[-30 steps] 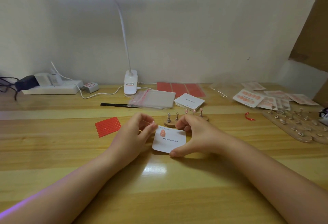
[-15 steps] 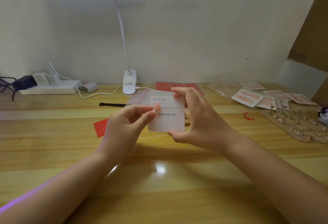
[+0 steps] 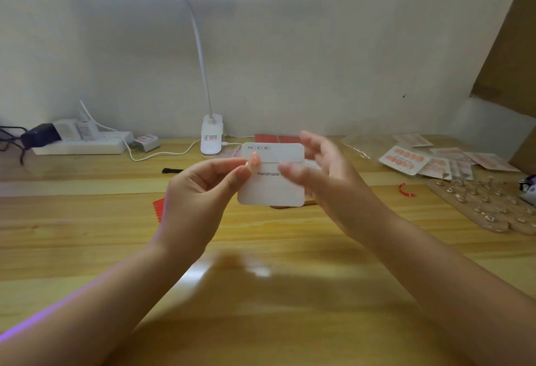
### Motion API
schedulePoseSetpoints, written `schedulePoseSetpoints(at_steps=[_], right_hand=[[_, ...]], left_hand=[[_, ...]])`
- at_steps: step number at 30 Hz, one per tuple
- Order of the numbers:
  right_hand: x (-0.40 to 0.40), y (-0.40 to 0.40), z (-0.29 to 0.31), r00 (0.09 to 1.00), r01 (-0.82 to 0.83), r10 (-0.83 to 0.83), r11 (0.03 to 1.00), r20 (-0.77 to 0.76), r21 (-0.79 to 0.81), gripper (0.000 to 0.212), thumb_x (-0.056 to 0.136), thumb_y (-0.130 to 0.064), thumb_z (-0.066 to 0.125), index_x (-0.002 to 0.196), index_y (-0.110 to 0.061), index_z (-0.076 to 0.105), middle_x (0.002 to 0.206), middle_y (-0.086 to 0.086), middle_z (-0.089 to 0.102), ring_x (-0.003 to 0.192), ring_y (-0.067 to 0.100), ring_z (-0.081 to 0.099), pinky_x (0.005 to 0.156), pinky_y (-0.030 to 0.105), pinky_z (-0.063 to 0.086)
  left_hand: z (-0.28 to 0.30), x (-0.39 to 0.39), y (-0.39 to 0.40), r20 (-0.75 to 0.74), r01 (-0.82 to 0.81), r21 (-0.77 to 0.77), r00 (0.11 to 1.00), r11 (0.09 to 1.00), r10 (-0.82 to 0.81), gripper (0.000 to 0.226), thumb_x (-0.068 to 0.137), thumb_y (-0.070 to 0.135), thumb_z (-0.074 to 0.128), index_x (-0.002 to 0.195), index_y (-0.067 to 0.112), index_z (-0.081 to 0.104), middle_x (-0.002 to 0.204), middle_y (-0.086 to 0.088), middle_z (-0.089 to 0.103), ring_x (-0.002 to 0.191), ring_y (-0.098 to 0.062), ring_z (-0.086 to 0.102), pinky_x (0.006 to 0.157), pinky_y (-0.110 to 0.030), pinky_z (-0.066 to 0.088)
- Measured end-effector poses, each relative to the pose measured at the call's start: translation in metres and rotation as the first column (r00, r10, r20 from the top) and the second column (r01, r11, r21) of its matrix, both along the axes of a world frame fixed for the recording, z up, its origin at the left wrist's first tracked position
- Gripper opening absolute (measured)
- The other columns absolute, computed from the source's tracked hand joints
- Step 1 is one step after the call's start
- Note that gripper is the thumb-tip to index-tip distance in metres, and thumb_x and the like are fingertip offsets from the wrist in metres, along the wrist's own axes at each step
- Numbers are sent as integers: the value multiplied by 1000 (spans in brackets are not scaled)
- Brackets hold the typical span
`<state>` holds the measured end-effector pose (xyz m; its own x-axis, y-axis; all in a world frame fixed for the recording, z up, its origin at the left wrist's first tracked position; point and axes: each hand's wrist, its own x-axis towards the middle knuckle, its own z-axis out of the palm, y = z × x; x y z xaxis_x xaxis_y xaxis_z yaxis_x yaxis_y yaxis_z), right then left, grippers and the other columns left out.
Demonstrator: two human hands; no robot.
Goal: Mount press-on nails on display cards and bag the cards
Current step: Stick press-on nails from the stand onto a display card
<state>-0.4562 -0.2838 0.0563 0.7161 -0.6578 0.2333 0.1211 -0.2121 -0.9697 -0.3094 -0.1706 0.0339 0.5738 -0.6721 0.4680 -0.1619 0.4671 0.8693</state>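
right hand (image 3: pixel 324 174) motion-blurred, hiding display card (image 3: pixel 271 185) print's end

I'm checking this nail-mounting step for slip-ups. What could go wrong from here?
1. Only the left hand pinches the display card, at its left edge, lifted above the table; the blurred right hand looks open, so the card could tilt or drop.
2. The thumb sits beside the one mounted pink nail; it may get nudged loose.

The white display card (image 3: pixel 271 188) reads "XS", "S", "M" with checkboxes on top and "Handmade" mid-card.
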Motion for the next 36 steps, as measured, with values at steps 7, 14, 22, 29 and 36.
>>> schedulePoseSetpoints(at_steps=[7,14,22,29,36], right_hand=[[4,6,2,992,-119,109,968,57,222,18,92,3,51,103,-2,65,90,8,73,75,19,69,55,28,54],[3,13,3,998,-14,13,1000,-53,-22,25,90,2,52,97,-13,70,95,13,74,83,28,71,65,38,59],[3,25,8,999,-8,3,992,-43,-122,24,89,1,54,88,-16,71,95,19,72,88,36,68,74,52,55],[2,32,9,999,-39,36,990,-23,-138,32,89,-3,59,76,-29,73,79,-3,71,78,12,68,74,42,57],[1,33,10,997,-73,73,989,-3,-129,34,90,0,58,77,-29,71,75,-7,72,73,6,68,65,23,55]], left_hand=[[-2,-1,1,115,-44,41,993,998,39,18,69,42,75,84,32,77,88,7,76,80,-4,70,66,-11,51],[4,4,6,676,-382,-127,642,915,362,19,81,35,72,93,20,73,105,8,69,96,-11,63,73,-26,49],[7,7,7,809,-459,-285,357,842,468,25,87,34,65,92,13,77,100,-2,71,88,-27,62,76,-45,50],[7,7,7,814,-469,-310,318,827,486,20,87,34,67,89,18,78,96,2,72,81,-28,62,73,-48,48],[8,7,8,806,-479,-306,330,823,492,18,88,33,66,90,20,79,95,2,72,80,-27,62,72,-49,47]])
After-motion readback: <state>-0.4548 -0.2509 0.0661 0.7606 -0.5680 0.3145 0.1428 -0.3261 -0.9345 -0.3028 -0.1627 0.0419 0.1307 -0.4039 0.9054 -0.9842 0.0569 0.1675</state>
